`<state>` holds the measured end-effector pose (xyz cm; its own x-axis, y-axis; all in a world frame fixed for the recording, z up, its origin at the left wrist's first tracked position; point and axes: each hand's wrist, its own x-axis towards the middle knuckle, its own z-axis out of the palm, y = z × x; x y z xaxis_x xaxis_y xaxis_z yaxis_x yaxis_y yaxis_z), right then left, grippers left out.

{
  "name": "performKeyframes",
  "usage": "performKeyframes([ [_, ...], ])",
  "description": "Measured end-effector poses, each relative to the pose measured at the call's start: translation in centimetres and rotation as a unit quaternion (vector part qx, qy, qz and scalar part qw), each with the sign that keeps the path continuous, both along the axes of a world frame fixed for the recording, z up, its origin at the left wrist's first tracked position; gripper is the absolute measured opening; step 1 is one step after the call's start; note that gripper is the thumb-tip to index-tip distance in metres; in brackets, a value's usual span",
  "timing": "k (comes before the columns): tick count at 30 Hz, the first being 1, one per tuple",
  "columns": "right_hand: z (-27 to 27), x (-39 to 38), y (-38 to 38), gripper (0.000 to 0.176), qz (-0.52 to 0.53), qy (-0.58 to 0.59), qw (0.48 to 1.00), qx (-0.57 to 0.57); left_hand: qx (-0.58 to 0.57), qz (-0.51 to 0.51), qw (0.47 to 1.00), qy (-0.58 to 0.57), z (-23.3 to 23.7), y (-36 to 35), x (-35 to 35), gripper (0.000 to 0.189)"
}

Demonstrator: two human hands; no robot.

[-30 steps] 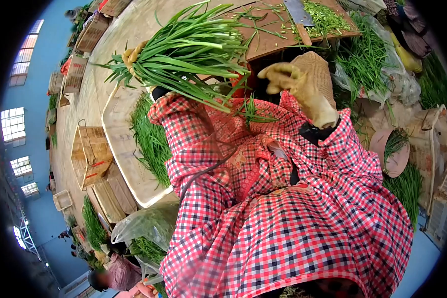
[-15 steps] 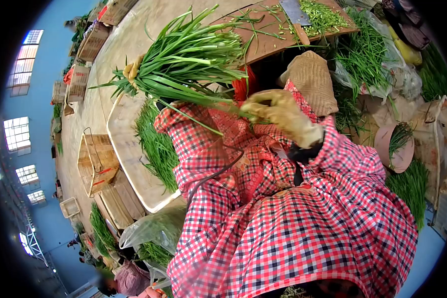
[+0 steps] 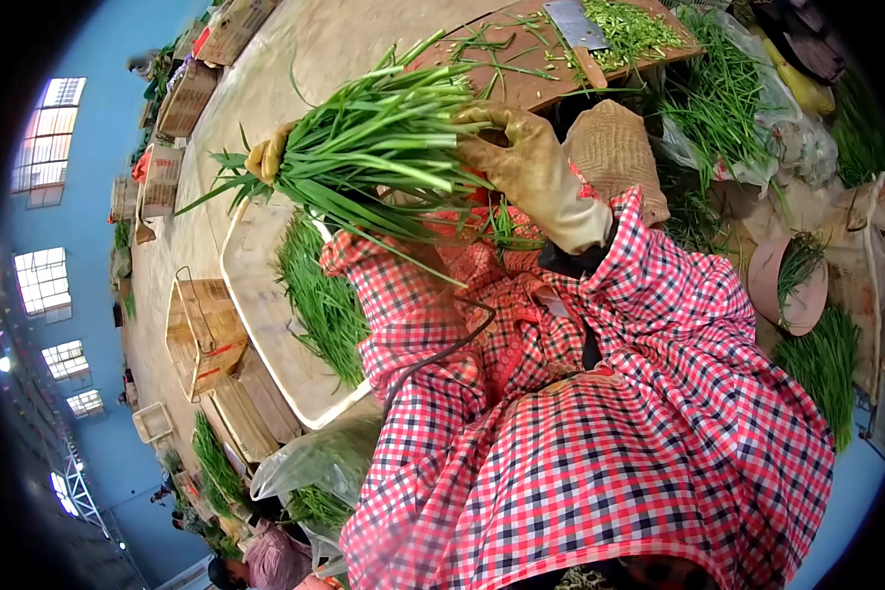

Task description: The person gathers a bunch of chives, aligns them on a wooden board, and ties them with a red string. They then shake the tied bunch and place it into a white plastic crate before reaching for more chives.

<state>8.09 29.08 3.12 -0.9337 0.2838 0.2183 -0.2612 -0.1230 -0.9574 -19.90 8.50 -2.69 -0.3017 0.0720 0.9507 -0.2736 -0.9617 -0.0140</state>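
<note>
A bunch of garlic chives (image 3: 374, 147) spans the space between my two gloved hands, pale cut ends pointing right. At its leafy end, my left hand (image 3: 268, 157) is closed around it; the wrist is hidden behind the leaves. My right hand (image 3: 526, 157) is at the stalk ends, with thumb and finger curled into a pinch on them. Some loose green pieces (image 3: 506, 228) lie on my checked clothing below the right hand.
A cleaver (image 3: 577, 39) rests on a brown board (image 3: 521, 84) beside chopped green bits (image 3: 629, 34). A white-rimmed tub (image 3: 241, 295) with chives (image 3: 320, 295) stands at left, near a crate (image 3: 202, 329). Bagged greens (image 3: 713, 108) sit at right. Another person (image 3: 270, 556) is at lower left.
My right hand has moved up from my lap to the stalk ends. The left hand keeps its hold on the bunch, which has shifted slightly downward.
</note>
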Motion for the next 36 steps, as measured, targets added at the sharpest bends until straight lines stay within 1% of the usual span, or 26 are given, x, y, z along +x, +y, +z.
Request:
performKeyframes([
  [1, 0.3, 0.4, 0.2, 0.029, -0.042, 0.021, 0.994, 0.095, -0.003, 0.039, 0.999, -0.011, -0.3, -0.5, 0.1, 0.026],
  [2, 0.5, 0.6, 0.3, 0.026, -0.084, 0.041, 0.977, 0.189, -0.038, 0.001, 0.999, -0.034, -0.6, -1.2, 0.3, 0.028],
  [3, 0.0, 0.7, 0.1, 0.024, -0.114, 0.064, 0.972, 0.198, -0.071, -0.039, 0.995, -0.059, 0.2, -1.3, 1.6, 0.031],
  [4, -0.3, 0.9, 0.1, 0.023, -0.111, 0.067, 0.966, 0.224, -0.102, -0.080, 0.988, -0.087, 0.9, -1.5, 2.8, 0.034],
  [6, -0.6, 1.6, 0.5, 0.021, -0.107, 0.073, 0.952, 0.277, -0.100, -0.080, 0.986, -0.108, 0.6, -1.6, 3.0, 0.037],
  [7, -0.6, 2.0, 0.6, 0.024, -0.085, 0.050, 0.954, 0.284, -0.086, -0.086, 0.986, -0.117, 0.5, -1.6, 3.2, 0.038],
  [10, -1.1, 2.5, 0.7, 0.025, -0.108, 0.137, 0.952, 0.253, -0.038, -0.103, 0.986, -0.122, 1.4, -0.4, 4.5, 0.038],
  [11, -0.9, 2.8, 0.3, 0.024, -0.065, 0.079, 0.986, 0.135, -0.033, -0.102, 0.988, -0.113, 1.7, -0.1, 4.8, 0.038],
  [14, -0.3, 3.4, 0.7, 0.026, -0.059, 0.117, 0.968, 0.213, -0.026, -0.069, 0.994, -0.076, 2.8, 0.6, 5.2, 0.039],
  [18, -0.5, 3.8, 0.5, 0.019, -0.084, 0.070, 0.955, 0.275, 0.002, -0.038, 0.996, -0.079, 4.1, 1.6, 6.2, 0.044],
  [19, -2.3, 3.6, 0.5, 0.016, -0.104, 0.120, 0.953, 0.258, 0.021, -0.032, 0.999, -0.021, 4.4, 2.1, 5.7, 0.048],
  [22, -3.9, 5.4, 3.4, 0.012, -0.062, 0.095, 0.925, 0.363, 0.036, -0.024, 0.999, 0.004, 4.9, 1.9, 5.6, 0.050],
  [23, -3.2, 6.4, 4.6, 0.010, -0.021, -0.007, 0.914, 0.405, 0.029, -0.033, 0.998, -0.037, 4.5, 1.1, 5.5, 0.044],
  [24, -3.0, 7.0, 6.0, 0.013, 0.019, -0.088, 0.896, 0.434, 0.015, -0.037, 0.998, -0.054, 4.3, 0.5, 5.5, 0.041],
  [26, -2.5, 7.0, 6.8, 0.020, -0.019, -0.078, 0.962, 0.260, -0.016, -0.048, 0.995, -0.089, 3.9, -0.5, 5.6, 0.036],
  [27, -0.7, 6.6, 6.7, 0.023, -0.036, -0.020, 0.957, 0.288, -0.030, -0.042, 0.995, -0.091, 4.3, -0.5, 6.0, 0.030],
  [29, 3.8, 5.4, 5.5, 0.028, -0.073, 0.095, 0.933, 0.339, -0.010, -0.051, 0.994, -0.096, 4.2, -0.1, 6.5, 0.030],
  [30, 4.6, 4.7, 4.4, 0.030, -0.088, 0.127, 0.908, 0.390, 0.000, -0.057, 0.994, -0.097, 4.2, 0.1, 6.5, 0.031],
  [31, 5.3, 3.9, 3.3, 0.031, -0.103, 0.160, 0.878, 0.440, -0.015, -0.060, 0.994, -0.086, 4.3, 0.1, 6.5, 0.030],
  [33, 5.4, 3.0, 1.1, 0.035, -0.114, 0.207, 0.812, 0.534, 0.014, -0.079, 0.994, -0.079, 4.8, 0.8, 6.9, 0.029],
  [34, 4.2, 2.8, -0.2, 0.037, -0.109, 0.223, 0.777, 0.579, 0.029, -0.087, 0.993, -0.075, 5.0, 0.9, 7.2, 0.028],
  [35, 2.9, 3.1, -1.5, 0.040, -0.150, 0.242, 0.736, 0.615, 0.034, -0.026, 0.996, -0.084, 4.8, 0.7, 7.1, 0.038],
  [36, 2.3, 3.6, -2.7, 0.036, -0.156, 0.257, 0.734, 0.609, 0.026, -0.030, 0.994, -0.099, 4.8, 0.4, 7.1, 0.038],
])
